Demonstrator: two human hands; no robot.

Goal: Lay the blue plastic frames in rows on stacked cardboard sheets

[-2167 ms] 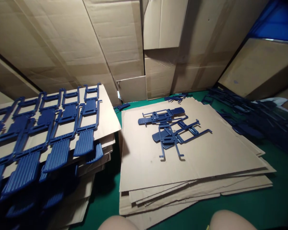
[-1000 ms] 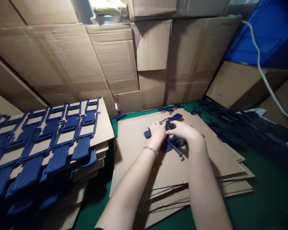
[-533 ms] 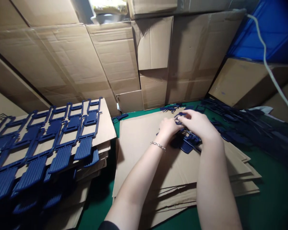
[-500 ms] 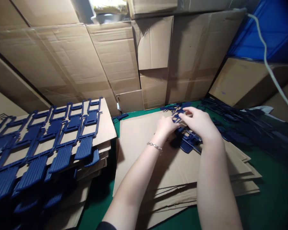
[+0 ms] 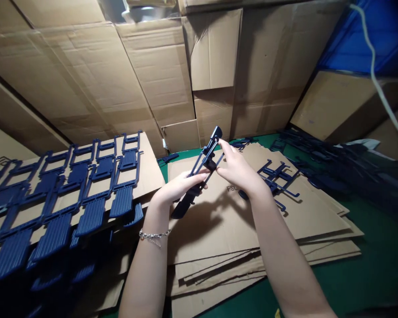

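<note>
Both hands hold one dark blue plastic part [image 5: 200,170] lifted above the stack of cardboard sheets [image 5: 252,234]. My left hand [image 5: 179,187], with a bracelet on its wrist, grips the part's lower, ribbed end. My right hand [image 5: 237,170] pinches its upper frame near the middle. The part tilts up and away, its top end toward the boxes. Two or three more blue parts [image 5: 277,179] lie on the top cardboard sheet just right of my right hand.
At left, rows of blue parts [image 5: 69,194] lie on a second cardboard stack [image 5: 149,170]. Cardboard boxes [image 5: 159,70] wall the back. A heap of loose blue parts [image 5: 345,172] lies at right on the green surface [image 5: 378,274]. A white cable [image 5: 381,88] hangs at upper right.
Both hands have lifted one blue part off the pile and brought it up and leftward. The remaining parts stay on the cardboard. Before that, no hands were in view.
</note>
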